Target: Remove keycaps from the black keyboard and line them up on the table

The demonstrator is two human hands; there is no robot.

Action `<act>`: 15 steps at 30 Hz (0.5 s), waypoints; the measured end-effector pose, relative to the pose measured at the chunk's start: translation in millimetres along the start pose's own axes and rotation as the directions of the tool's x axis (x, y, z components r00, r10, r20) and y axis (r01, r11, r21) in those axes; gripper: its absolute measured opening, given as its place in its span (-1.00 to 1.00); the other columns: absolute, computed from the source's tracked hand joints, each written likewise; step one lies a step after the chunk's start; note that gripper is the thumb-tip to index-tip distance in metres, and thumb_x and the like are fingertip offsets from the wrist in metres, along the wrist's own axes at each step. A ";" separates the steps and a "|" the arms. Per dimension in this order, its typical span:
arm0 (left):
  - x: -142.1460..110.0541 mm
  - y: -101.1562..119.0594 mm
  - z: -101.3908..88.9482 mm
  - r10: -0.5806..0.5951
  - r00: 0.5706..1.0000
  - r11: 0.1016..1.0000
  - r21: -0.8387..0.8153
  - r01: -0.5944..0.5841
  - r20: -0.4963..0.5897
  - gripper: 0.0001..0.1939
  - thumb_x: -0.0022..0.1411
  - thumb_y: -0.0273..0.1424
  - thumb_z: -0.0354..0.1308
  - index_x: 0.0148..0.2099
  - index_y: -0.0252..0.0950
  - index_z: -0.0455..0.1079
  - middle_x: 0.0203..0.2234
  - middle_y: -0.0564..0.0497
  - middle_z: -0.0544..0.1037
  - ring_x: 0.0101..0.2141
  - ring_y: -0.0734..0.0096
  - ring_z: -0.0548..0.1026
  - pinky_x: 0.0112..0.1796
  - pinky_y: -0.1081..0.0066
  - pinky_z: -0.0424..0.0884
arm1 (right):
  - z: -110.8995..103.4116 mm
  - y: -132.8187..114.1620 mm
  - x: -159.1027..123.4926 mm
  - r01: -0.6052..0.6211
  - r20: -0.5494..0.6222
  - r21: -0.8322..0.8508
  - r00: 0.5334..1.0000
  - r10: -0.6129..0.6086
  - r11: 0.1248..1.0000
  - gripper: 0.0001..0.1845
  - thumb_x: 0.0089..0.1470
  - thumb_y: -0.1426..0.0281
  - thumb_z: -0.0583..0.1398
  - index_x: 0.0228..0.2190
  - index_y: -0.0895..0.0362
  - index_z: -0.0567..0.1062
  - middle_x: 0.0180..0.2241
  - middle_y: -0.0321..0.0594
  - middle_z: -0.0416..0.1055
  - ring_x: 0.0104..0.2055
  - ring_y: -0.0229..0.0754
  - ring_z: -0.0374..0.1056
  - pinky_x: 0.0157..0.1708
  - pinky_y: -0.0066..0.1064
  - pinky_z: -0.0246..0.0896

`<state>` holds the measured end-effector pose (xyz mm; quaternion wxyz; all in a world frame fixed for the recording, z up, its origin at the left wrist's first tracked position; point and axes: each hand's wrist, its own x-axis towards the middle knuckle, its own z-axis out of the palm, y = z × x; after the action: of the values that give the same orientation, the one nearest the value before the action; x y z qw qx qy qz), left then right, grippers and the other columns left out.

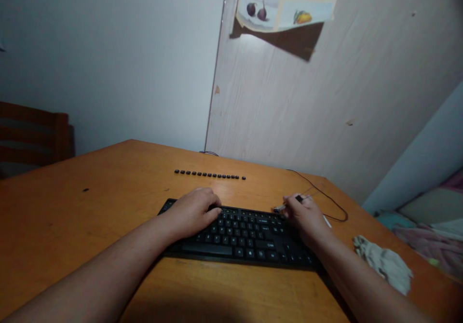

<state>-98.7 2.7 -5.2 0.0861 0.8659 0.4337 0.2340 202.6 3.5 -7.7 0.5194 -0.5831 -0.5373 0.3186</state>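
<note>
A black computer keyboard [231, 234] lies at the front middle of the table, with small pale dots along its back row where caps look absent. My left hand [195, 209] rests over its left part, fingers slightly bent towards the back row and thumb apart on the keys. At the back right corner, my right hand [302, 214] is closed around a small tool with thin wires, which looks like a keycap puller [279, 209]. A small black piece shows between those fingers. Beyond the keyboard, several small black keycaps [204, 174] stand in a line, the rightmost slightly apart.
A dark cable [342, 212] curls over the right of the wooden table [108, 207]. A crumpled pale cloth [385, 262] lies beside my right forearm. To the left stands a wooden chair [32, 132]. A fruit poster [285, 5] hangs on the wall behind.
</note>
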 end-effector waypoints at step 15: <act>-0.8 39.4 21.4 -0.088 0.994 0.738 -0.666 0.108 0.064 -0.66 0.15 -0.31 0.16 -0.04 -0.34 0.36 -0.37 0.01 0.49 -0.37 0.44 0.44 -0.33 0.44 0.35 | 49.7 -46.2 -51.0 0.144 0.236 0.120 0.957 -0.169 0.982 -0.65 0.07 0.09 0.18 -0.51 0.10 0.30 -0.65 -0.37 0.27 -0.65 -0.33 0.09 -0.66 -0.51 -0.04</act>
<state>-60.8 -20.8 -10.3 0.4085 0.7568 0.3648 0.3568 131.5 -37.6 13.8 0.5014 -0.4677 -0.6252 0.3728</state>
